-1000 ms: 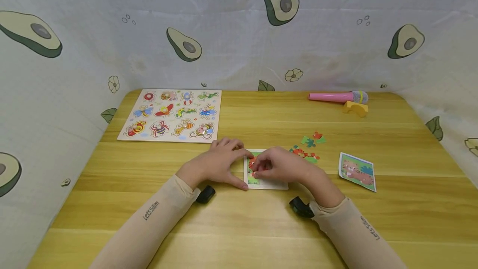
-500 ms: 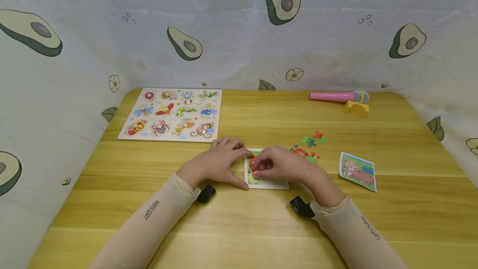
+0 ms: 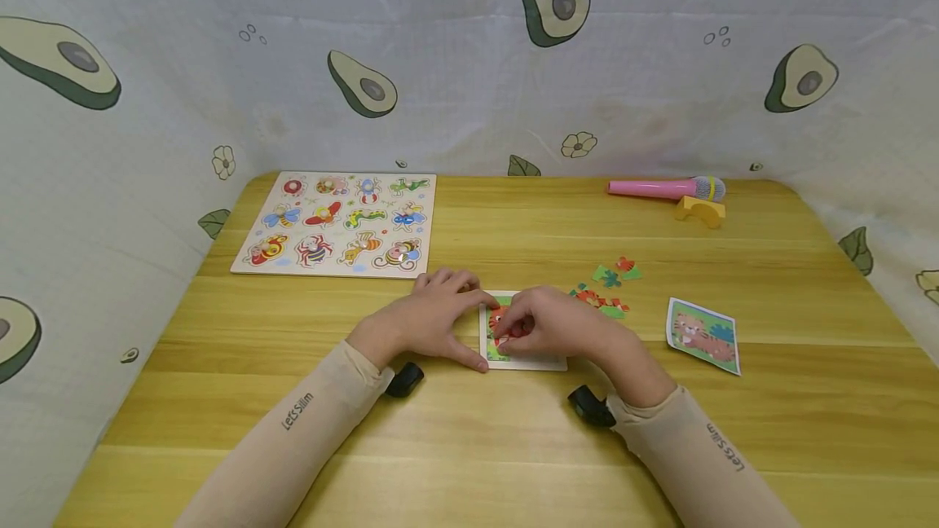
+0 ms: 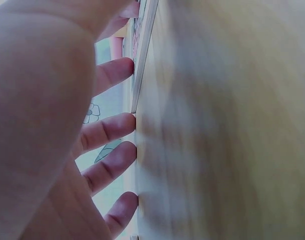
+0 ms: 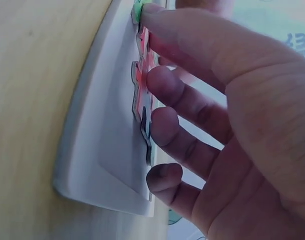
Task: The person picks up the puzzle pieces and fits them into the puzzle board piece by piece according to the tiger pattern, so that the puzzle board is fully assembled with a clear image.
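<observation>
A small white puzzle tray [image 3: 541,363] lies on the table, its left part filled with red and green jigsaw pieces [image 3: 499,354]. My left hand [image 3: 433,318] steadies it from the left with spread fingers; the thumb is at the lower left corner and the index finger reaches the upper side. In the left wrist view the other fingertips [image 4: 123,152] rest on the table. Over the tray, my right hand [image 3: 559,324] pinches a red jigsaw piece between thumb and index finger, low among the laid pieces. The right wrist view shows its other fingertips [image 5: 165,125] touching pieces.
Several loose jigsaw pieces [image 3: 610,277] lie beyond the right hand. A cat picture card [image 3: 703,337] is at the right. An insect knob puzzle board [image 3: 337,225] lies back left; a pink toy microphone [image 3: 653,189] and a yellow arch block [image 3: 700,211] lie back right.
The right thumb and fingertips have shifted slightly over the red and green pieces. The left hand, the tray and the loose pieces stay where they were.
</observation>
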Tool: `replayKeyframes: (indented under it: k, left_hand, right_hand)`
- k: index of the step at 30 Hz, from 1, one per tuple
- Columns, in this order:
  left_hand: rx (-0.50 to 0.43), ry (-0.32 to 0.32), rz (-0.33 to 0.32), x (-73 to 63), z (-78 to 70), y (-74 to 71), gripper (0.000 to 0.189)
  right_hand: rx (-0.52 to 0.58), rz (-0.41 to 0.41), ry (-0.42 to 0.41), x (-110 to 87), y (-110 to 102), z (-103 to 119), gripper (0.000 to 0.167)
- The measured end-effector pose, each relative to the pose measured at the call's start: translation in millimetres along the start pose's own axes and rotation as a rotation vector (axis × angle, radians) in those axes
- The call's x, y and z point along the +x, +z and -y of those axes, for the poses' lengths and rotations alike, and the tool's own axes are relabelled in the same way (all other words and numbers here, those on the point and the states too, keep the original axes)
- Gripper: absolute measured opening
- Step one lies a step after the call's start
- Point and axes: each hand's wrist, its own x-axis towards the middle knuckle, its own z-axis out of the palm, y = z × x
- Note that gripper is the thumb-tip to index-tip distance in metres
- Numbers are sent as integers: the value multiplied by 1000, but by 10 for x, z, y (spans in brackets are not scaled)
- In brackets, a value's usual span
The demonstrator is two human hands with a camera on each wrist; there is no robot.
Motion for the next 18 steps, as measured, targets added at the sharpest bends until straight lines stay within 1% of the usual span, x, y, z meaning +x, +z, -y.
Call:
replayKeyframes:
  k: [6, 11, 15, 18]
  left_hand:
    - [-2, 1, 1, -3, -2, -5, 82]
    - [4, -1, 3, -4, -4, -6, 83]
    - [5, 0, 4, -3, -4, -5, 83]
    - [2, -2, 7, -6, -3, -5, 83]
  right_hand:
    - [-4, -10, 3, 3, 10, -15, 12]
    - [-20, -20, 20, 8, 14, -12, 14]
    - [-63, -25, 26, 10, 12, 16, 14]
    - [-121, -22, 37, 12, 15, 60, 13]
